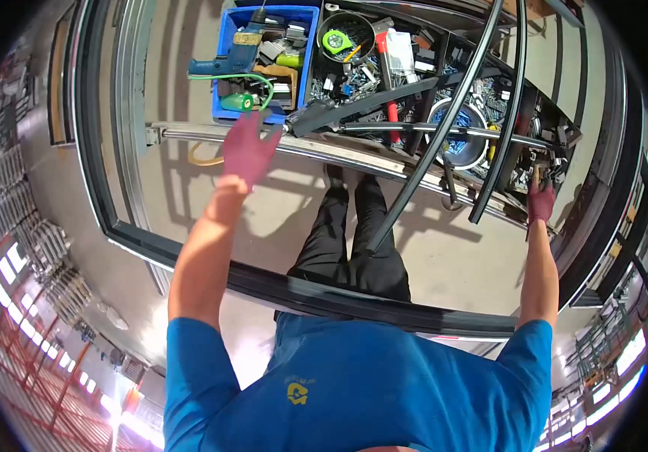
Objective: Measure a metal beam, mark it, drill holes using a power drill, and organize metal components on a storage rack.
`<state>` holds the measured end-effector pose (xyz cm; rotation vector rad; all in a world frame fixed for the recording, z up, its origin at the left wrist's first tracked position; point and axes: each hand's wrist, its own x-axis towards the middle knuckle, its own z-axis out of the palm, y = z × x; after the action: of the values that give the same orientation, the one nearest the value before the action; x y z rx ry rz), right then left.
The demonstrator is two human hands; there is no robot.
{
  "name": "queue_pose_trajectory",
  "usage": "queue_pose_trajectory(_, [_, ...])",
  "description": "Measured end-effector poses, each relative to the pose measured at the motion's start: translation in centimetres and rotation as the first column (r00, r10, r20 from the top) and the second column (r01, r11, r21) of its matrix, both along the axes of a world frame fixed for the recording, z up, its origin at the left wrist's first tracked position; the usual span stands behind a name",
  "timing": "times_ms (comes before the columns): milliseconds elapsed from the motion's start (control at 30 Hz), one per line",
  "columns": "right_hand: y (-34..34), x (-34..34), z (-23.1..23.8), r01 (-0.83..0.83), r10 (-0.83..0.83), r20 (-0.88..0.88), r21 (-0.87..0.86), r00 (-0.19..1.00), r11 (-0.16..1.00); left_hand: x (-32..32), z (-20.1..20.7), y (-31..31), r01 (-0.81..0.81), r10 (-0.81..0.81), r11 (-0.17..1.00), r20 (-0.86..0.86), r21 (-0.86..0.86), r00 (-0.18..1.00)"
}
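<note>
My left hand [248, 153], in a maroon glove, is raised over the metal rail in front of a blue bin [221, 45]. Its fingers are apart with nothing seen between them. A green roll [238, 102] and a blue power drill [241, 57] lie in that bin just beyond my fingertips. On the far right, my gloved right hand [541, 205] reaches into a compartment of small metal parts [523, 175]. Its fingers look stretched out and touch or hover over the parts; I cannot tell which.
Long black profiles [444, 139] slant across the parts tray on the right. A dark frame [294, 290] surrounds my legs. The tray holds a round pan [370, 39] with a green tape measure [335, 41], a white bucket [480, 154] of screws, and a red-handled tool [392, 111]. A hammer [451, 192] hangs at the rail.
</note>
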<state>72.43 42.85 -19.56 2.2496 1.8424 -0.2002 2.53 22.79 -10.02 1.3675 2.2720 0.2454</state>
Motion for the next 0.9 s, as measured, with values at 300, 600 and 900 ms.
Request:
queue_pose_trajectory(300, [-15.7, -8.8, 14.8, 0.048, 0.053, -0.544, 0.17, 0.837, 0.984, -13.3, -11.6, 13.2, 0.062, -0.073, 0.997, -0.519, -0.038, 0.852])
queue_pose_trajectory(600, [-27.3, -24.8, 18.4, -0.104, 0.076, -0.646, -0.005, 0.759, 0.995, -14.8, -11.8, 17.6, -0.09, -0.026, 0.952, -0.367, -0.294, 0.93])
queue_pose_trajectory(900, [-20.9, -37.9, 18.6, -0.474, 0.359, -0.825, 0.129, 0.436, 0.871, -10.5, 10.2, 6.4, -0.169, 0.125, 0.766, 0.115, 0.62, 0.986])
